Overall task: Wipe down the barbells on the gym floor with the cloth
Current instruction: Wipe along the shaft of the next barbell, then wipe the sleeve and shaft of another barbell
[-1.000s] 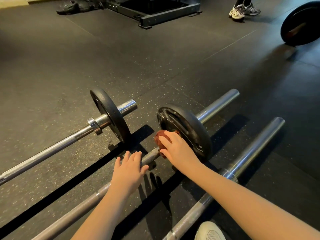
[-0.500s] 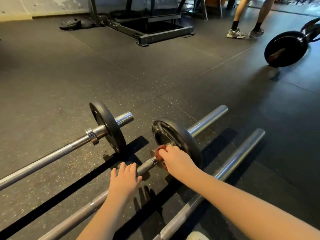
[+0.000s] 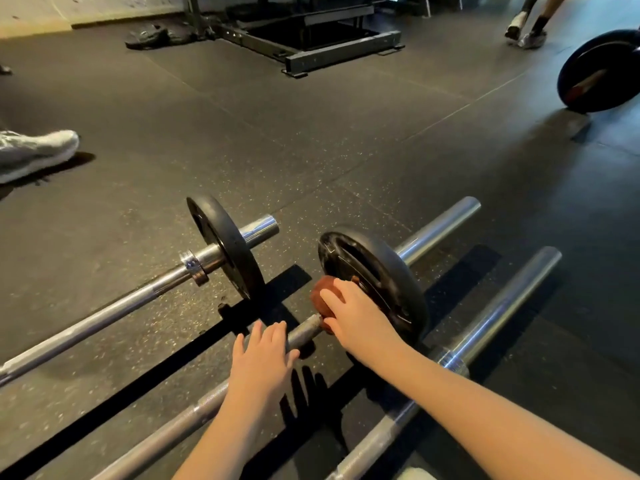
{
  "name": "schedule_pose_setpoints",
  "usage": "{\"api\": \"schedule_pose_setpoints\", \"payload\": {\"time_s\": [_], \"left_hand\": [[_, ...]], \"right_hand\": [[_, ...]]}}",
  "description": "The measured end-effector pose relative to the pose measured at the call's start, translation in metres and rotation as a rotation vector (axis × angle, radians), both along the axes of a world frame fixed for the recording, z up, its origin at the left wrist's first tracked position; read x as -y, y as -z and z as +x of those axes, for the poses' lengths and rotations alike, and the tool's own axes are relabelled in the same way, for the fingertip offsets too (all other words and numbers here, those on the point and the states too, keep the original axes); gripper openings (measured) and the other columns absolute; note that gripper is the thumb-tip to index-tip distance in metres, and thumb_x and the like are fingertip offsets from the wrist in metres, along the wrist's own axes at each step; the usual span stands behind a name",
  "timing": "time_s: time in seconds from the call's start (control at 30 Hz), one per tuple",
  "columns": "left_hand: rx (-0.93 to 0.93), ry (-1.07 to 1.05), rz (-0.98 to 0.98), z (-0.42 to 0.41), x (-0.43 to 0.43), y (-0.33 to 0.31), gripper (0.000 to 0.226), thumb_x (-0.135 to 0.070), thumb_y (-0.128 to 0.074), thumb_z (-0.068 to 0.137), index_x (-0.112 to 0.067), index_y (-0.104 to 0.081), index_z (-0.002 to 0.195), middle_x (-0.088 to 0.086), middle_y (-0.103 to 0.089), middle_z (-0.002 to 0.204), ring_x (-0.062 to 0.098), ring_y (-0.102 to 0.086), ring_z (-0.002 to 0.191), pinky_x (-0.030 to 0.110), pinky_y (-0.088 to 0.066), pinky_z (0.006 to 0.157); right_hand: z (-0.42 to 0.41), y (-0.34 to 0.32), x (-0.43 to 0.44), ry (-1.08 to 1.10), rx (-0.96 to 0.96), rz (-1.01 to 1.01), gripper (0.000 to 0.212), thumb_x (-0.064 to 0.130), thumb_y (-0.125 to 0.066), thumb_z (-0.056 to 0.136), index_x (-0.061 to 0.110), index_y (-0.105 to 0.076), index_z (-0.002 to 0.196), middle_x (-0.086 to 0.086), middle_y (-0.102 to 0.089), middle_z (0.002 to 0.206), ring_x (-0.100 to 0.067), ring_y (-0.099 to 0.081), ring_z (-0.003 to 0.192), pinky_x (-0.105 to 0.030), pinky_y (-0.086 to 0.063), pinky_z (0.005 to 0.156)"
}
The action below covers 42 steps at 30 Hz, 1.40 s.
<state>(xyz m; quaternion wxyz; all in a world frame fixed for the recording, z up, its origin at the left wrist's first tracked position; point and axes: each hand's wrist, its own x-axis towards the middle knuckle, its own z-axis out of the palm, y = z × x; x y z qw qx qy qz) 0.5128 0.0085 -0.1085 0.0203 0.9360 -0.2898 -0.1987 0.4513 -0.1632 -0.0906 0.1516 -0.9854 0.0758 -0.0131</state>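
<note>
The first barbell (image 3: 104,317) lies leftmost, pointing near-left to far-right like the other two. My left hand (image 3: 259,362) rests flat, fingers straight, on the middle barbell (image 3: 304,332). Just right of it on the same shaft, my right hand (image 3: 360,320) grips the reddish cloth (image 3: 323,299), bunched against the plate (image 3: 381,271). The shaft's long axis leads back from the cloth toward my left hand, so I judge the wipe runs that way. The third barbell (image 3: 502,310) lies rightmost.
</note>
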Motion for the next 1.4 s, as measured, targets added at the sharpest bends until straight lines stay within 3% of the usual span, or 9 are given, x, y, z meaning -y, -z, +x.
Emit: {"api": "schedule_pose_setpoints", "payload": {"time_s": [0.27,0.4,0.57,0.8,0.93,1.07,1.23,1.33,1.4], "left_hand": [[-0.051,0.015,0.007,-0.003,-0.003,-0.001,0.058,-0.042,-0.023,0.104,-0.019,-0.005,0.154,-0.002,-0.008,0.162,0.021,0.007,0.149,0.044,0.001,0.120],[-0.072,0.029,0.061,-0.002,-0.010,-0.002,0.061,-0.045,-0.024,0.103,-0.019,-0.003,0.155,-0.002,-0.010,0.161,0.021,0.004,0.149,0.044,-0.001,0.120],[-0.083,-0.006,0.055,-0.008,0.003,-0.019,0.061,-0.046,-0.030,0.102,-0.016,-0.016,0.152,0.005,-0.024,0.157,0.022,-0.013,0.147,0.042,-0.013,0.116],[-0.096,-0.003,-0.116,-0.022,0.039,-0.045,0.061,-0.045,-0.032,0.102,-0.015,-0.016,0.152,0.003,-0.027,0.156,0.020,-0.020,0.145,0.043,-0.016,0.117],[-0.065,-0.039,-0.389,-0.017,0.081,-0.067,0.061,-0.042,-0.036,0.101,-0.017,-0.015,0.153,0.001,-0.024,0.157,0.017,-0.018,0.145,0.041,-0.014,0.117],[0.016,-0.136,-0.613,-0.006,0.128,-0.077,0.056,-0.044,-0.045,0.097,-0.012,-0.034,0.141,0.006,-0.040,0.145,0.026,-0.036,0.135,0.041,-0.028,0.111],[0.094,-0.158,-0.655,0.007,0.155,-0.058,0.069,-0.052,-0.033,0.096,-0.015,-0.014,0.151,0.002,-0.013,0.160,0.019,-0.009,0.147,0.042,-0.002,0.119],[0.098,-0.148,-0.678,0.009,0.162,-0.054,0.064,-0.051,-0.029,0.092,-0.011,-0.028,0.141,0.014,-0.032,0.146,0.032,-0.030,0.135,0.051,-0.026,0.112],[0.110,-0.130,-0.656,0.006,0.164,-0.056,0.063,-0.049,-0.030,0.093,-0.010,-0.027,0.143,0.014,-0.031,0.148,0.031,-0.029,0.137,0.049,-0.027,0.112]], "right_hand": [[0.011,-0.008,-0.002,-0.001,-0.137,-0.112,0.043,0.029,-0.047,0.100,0.024,-0.034,0.141,-0.011,-0.029,0.148,-0.029,-0.030,0.137,-0.043,-0.039,0.107],[0.006,-0.023,-0.009,-0.025,-0.215,-0.175,0.038,0.020,-0.050,0.099,0.019,-0.040,0.135,-0.014,-0.042,0.134,-0.031,-0.041,0.123,-0.041,-0.044,0.096],[-0.027,-0.059,0.012,-0.007,-0.217,0.061,0.025,0.027,-0.049,0.097,0.020,-0.055,0.120,-0.007,-0.058,0.115,-0.023,-0.057,0.102,-0.039,-0.049,0.093],[-0.057,-0.117,0.050,0.095,0.021,0.139,0.028,0.023,-0.055,0.096,0.018,-0.054,0.123,-0.005,-0.061,0.114,-0.021,-0.056,0.108,-0.037,-0.044,0.093],[-0.052,-0.134,0.085,0.176,0.077,0.134,0.023,0.024,-0.054,0.097,0.017,-0.055,0.119,-0.004,-0.060,0.111,-0.020,-0.056,0.105,-0.029,-0.042,0.086],[-0.039,-0.118,0.125,0.234,0.026,0.100,0.028,0.028,-0.053,0.098,0.020,-0.052,0.125,-0.004,-0.059,0.114,-0.020,-0.057,0.108,-0.031,-0.044,0.093],[-0.016,-0.084,0.160,0.207,-0.051,0.057,0.033,0.031,-0.052,0.098,0.019,-0.051,0.129,-0.005,-0.058,0.118,-0.020,-0.057,0.111,-0.035,-0.046,0.099],[0.001,-0.062,0.175,0.212,-0.019,0.058,0.034,0.032,-0.053,0.098,0.020,-0.052,0.129,-0.005,-0.058,0.117,-0.021,-0.055,0.110,-0.035,-0.046,0.098],[0.010,-0.047,0.175,0.199,0.022,0.103,0.038,0.032,-0.051,0.099,0.020,-0.050,0.134,-0.005,-0.055,0.124,-0.022,-0.050,0.116,-0.035,-0.042,0.101]]}}
